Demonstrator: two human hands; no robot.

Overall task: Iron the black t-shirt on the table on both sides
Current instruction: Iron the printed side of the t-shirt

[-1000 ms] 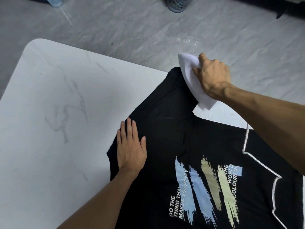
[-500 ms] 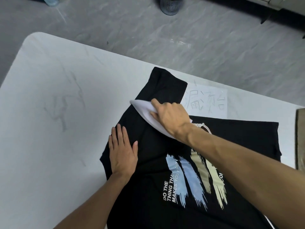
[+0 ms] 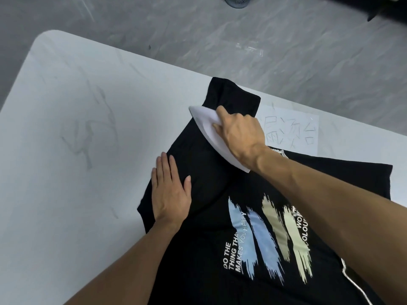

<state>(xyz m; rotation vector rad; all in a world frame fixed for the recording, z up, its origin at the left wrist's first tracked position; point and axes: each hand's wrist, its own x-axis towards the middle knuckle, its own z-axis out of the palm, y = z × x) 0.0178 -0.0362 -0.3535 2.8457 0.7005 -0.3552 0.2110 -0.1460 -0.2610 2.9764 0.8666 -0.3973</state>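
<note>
The black t-shirt (image 3: 207, 183) lies on the white marbled surface (image 3: 77, 150) with its brush-stroke print (image 3: 262, 234) facing up. It fills the lower right of the frame, and one sleeve (image 3: 231, 93) reaches up toward the centre. We press our left hand (image 3: 170, 190) flat on the cloth at centre-left, near the shirt's edge, with the fingers straight and close together. Just above centre, our right hand (image 3: 240, 133) curls its fingers round a white iron (image 3: 203, 115), which rests on the shirt at the base of that sleeve. A paper sheet (image 3: 290, 128) with handwritten characters lies on the surface to the right of the iron.
</note>
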